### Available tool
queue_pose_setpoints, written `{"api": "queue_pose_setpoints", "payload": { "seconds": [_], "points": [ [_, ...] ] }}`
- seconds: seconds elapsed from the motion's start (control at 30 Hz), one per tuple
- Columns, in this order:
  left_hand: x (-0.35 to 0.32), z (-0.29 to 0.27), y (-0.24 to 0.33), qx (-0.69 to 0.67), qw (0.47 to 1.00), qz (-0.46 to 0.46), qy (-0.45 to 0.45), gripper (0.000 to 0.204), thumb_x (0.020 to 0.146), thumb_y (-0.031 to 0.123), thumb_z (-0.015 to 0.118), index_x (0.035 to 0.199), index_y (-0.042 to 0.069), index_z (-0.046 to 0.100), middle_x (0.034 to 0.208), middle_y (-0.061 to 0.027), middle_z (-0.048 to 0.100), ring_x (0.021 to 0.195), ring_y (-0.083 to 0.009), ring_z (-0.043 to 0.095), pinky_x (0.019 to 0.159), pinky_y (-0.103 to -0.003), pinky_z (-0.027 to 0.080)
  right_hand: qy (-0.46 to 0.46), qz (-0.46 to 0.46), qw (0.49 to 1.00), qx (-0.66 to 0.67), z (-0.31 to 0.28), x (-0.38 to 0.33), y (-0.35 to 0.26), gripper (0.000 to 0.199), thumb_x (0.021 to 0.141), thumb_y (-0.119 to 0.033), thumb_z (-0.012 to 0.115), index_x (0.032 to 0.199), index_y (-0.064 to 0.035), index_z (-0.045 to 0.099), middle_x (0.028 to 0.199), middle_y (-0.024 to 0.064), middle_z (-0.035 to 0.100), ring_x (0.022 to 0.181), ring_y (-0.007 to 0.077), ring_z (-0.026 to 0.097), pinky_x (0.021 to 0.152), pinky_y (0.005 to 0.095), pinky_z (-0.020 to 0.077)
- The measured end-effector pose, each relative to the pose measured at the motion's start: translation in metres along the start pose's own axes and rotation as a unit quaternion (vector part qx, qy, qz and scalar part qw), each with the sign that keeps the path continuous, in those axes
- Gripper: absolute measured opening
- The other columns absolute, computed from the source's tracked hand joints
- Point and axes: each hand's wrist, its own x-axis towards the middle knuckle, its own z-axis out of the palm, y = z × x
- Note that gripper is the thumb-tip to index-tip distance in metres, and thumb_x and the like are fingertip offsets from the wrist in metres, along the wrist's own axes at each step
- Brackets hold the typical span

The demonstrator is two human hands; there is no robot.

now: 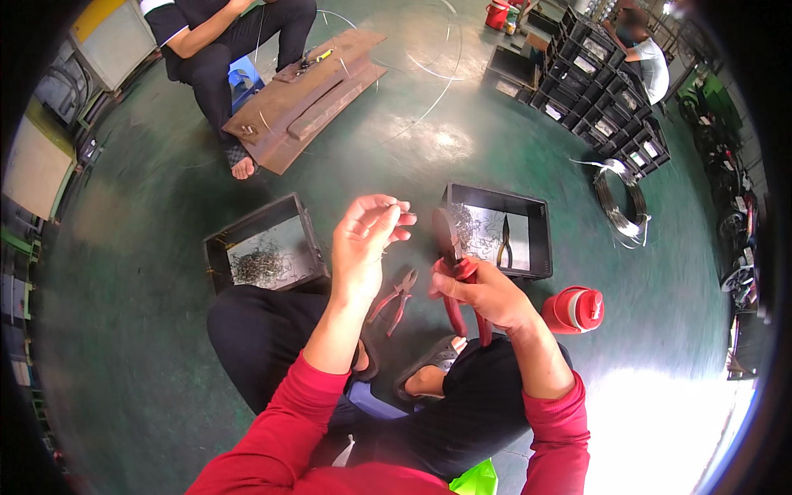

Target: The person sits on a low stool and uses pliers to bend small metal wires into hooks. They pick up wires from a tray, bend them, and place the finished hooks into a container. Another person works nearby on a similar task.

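My left hand (363,243) is raised in front of me with thumb and fingers pinched together. A small dark wire piece seems to show at its fingertips, too small to make out its shape. My right hand (492,299) is closed round the red handles of a pair of pliers (450,247), whose dark jaws point up and away from me. A second pair of red-handled pliers (402,299) lies on the floor between my feet. Left of my left hand stands a black crate (216,262) with a heap of small wire pieces (260,266) on its pale bottom.
Another black crate (540,239) holds wire pieces and dark pliers (506,239). A red jug (575,310) stands by my right knee. Farther off are a wire coil (623,202), stacked black crates (590,74), a brown board (330,87) with tools, and two other people.
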Motion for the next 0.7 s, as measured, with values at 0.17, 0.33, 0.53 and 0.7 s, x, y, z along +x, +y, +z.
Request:
{"api": "queue_pose_setpoints", "payload": {
  "seconds": [0.17,0.33,0.53,0.7],
  "points": [
    [-0.003,0.004,0.002,-0.02,0.997,0.061,0.03,0.008,0.094,0.008,0.057,0.102,0.005,0.057,0.105,-0.0125,0.065,0.095,-0.0237,0.066,0.082,-0.034,0.052,-0.086,-0.006,0.99,0.11,0.012,0.006,0.004,0.037,0.092,-0.031,0.063,0.109,0.0008,0.058,0.098,0.0082,0.064,0.097,0.016,0.059,0.087,0.0322,0.0469],
    [-0.006,0.006,0.002,-0.052,0.995,0.08,0.009,0.009,0.093,0.005,0.057,0.102,0.006,0.056,0.106,-0.0122,0.064,0.096,-0.026,0.066,0.084,-0.034,0.055,-0.108,-0.036,0.986,0.12,0.02,0.01,0.003,0.038,0.092,-0.032,0.063,0.109,0.0013,0.058,0.098,0.0072,0.064,0.094,0.0155,0.06,0.087,0.0318,0.0469],
    [-0.005,0.004,-0.002,-0.061,0.994,0.093,-0.018,0.009,0.093,0.005,0.056,0.102,0.007,0.056,0.106,-0.0119,0.064,0.097,-0.0269,0.066,0.085,-0.036,0.055,-0.106,-0.049,0.985,0.131,0.018,0.01,0.004,0.037,0.091,-0.031,0.063,0.109,0.0014,0.057,0.098,0.0062,0.063,0.094,0.0149,0.059,0.087,0.0316,0.0467],
    [-0.006,0.004,-0.005,-0.069,0.994,0.076,-0.029,0.008,0.093,0.005,0.056,0.101,0.007,0.056,0.105,-0.0118,0.065,0.098,-0.0264,0.065,0.086,-0.036,0.054,-0.087,-0.052,0.989,0.105,0.017,0.008,0.004,0.036,0.092,-0.03,0.063,0.108,0.0011,0.057,0.096,0.0051,0.063,0.093,0.014,0.059,0.086,0.0311,0.0467]
  ]
}}
